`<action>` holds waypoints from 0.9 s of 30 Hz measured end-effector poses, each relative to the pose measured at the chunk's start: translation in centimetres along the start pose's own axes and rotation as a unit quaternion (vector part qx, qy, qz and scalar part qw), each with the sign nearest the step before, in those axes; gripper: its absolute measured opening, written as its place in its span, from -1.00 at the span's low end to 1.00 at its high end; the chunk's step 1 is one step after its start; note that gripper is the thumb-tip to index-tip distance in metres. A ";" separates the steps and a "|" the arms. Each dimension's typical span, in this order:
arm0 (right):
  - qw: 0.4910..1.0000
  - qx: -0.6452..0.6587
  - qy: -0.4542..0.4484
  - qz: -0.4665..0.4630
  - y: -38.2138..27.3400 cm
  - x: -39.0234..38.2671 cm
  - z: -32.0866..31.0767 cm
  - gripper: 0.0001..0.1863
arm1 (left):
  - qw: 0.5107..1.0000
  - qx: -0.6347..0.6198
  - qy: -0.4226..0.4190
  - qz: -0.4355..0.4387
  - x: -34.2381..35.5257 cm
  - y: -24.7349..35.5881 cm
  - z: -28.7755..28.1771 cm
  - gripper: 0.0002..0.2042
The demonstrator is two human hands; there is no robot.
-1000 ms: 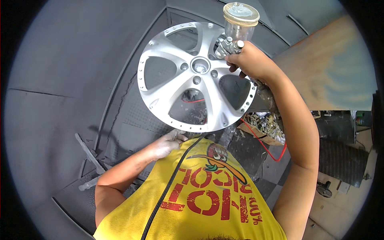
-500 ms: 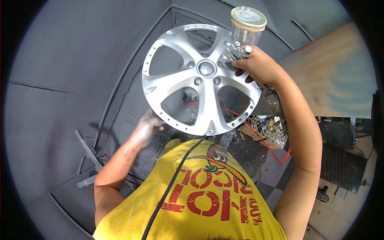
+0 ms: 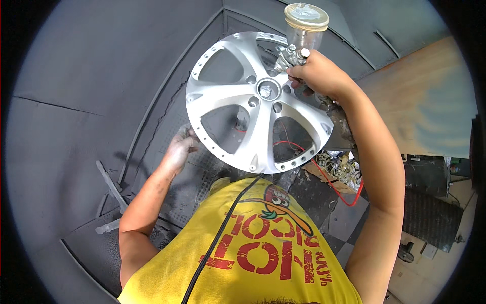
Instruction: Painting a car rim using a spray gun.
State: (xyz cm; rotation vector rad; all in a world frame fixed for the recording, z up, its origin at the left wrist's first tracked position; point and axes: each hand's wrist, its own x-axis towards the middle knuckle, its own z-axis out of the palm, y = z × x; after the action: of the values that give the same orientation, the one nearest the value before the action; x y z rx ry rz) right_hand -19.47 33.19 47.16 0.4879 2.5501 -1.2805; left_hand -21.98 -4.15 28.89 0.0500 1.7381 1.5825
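Note:
A silver five-spoke wheel rim is in front of me, its face toward me and its hub hole holding crumpled silvery material. My left hand, dusted pale over the fingers, is at the rim's left edge with its fingers curled against it. My right hand is closed round a spray gun over the upper right of the rim. A clear cup with a cream-coloured lid sits upright on top of the gun. The gun's handle is mostly hidden by my hand.
A red hose hangs below the rim, in front of a cardboard box of crumpled scraps. Grey walls enclose the left and back. At right stands a tan board. A black cord runs down over my yellow shirt.
The rim has turned clockwise. My left hand has moved up along its left edge. My right hand and the spray gun have shifted slightly left and up.

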 end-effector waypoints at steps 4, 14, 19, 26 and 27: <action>0.999 -0.049 -0.007 0.004 -0.6 1.1 0.2 -0.85 | 0.997 -0.037 -0.060 -0.030 -3.3 0.9 4.5 -0.32; 0.999 -0.024 -0.031 -0.027 -2.2 0.2 1.0 -0.81 | 0.972 0.000 -0.227 -0.063 -3.1 -2.9 5.6 -0.48; 0.994 -0.073 -0.067 -0.034 -3.3 -0.7 1.4 -0.78 | 0.998 -0.050 0.014 0.022 -1.0 -1.0 2.6 -0.58; 0.994 -0.013 -0.082 -0.068 -1.9 -2.3 2.7 -0.78 | 0.987 -0.087 -0.127 -0.035 -3.2 -1.6 5.7 -0.40; 0.994 -0.016 -0.089 -0.061 -2.1 -2.6 2.8 -0.79 | 0.983 -0.090 -0.158 -0.029 -3.8 -2.8 6.6 -0.40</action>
State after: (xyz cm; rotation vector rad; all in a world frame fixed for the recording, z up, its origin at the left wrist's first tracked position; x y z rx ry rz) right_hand -17.81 29.27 48.01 0.2032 2.4799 -1.2594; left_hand -14.39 -1.21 28.85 0.1517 1.3382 1.5871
